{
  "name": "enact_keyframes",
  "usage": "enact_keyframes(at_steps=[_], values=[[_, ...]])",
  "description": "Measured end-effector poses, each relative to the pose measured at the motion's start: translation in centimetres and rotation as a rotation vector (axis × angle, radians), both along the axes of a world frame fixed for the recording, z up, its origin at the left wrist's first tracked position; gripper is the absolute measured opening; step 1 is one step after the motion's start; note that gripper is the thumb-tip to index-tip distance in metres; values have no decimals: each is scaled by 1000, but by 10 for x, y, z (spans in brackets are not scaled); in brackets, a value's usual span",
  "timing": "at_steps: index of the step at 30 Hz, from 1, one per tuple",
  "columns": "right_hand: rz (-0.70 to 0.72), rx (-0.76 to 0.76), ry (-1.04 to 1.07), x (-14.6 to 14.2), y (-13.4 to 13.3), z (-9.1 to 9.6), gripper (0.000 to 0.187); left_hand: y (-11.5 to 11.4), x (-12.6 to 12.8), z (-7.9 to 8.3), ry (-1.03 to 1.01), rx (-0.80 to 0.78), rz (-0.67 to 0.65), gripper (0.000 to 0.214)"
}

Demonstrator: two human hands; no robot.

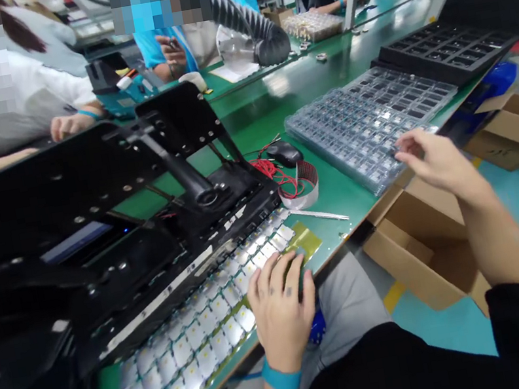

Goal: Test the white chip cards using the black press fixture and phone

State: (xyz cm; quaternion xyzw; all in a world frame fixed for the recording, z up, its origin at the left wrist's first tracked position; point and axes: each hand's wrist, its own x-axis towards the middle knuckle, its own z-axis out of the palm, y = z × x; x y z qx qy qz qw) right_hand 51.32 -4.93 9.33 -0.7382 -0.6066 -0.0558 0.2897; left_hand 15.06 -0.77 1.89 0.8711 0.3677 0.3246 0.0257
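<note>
My left hand (pixel 283 307), with a blue wristband, lies curled over the edge of a panel of silver square cells (pixel 199 344), next to a yellow-green film (pixel 304 240). Whether its fingers hold anything is hidden. My right hand (pixel 435 158) reaches to the near corner of a transparent plastic tray (pixel 368 130) filled with small dark-and-silver parts. Its fingertips touch or nearly touch the tray. A black metal jig (pixel 89 190) stands raised over the panel's far side.
A green bench (pixel 334 195) holds a computer mouse (pixel 285 152), red wires (pixel 265 170), a tape roll (pixel 301 187), a slim metal tool (pixel 317 214) and a black tray (pixel 444 50). An open cardboard box (pixel 416 241) sits below my right arm. Co-workers sit across the bench.
</note>
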Motion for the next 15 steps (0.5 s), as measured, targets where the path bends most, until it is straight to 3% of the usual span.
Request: enact_keyframes(at_steps=[4, 7, 11, 15], values=[[306, 24, 96, -103, 6, -15, 23, -6, -5, 9, -183, -44, -112, 24], [541, -3, 154, -163, 14, -37, 28, -17, -19, 20, -187, -36, -211, 23], [693, -52, 133, -202, 22, -61, 32, -34, -41, 30, -34, 9, -119, 18], [722, -100, 73, -214, 29, -68, 37, -38, -55, 21, 63, 7, 78, 19]])
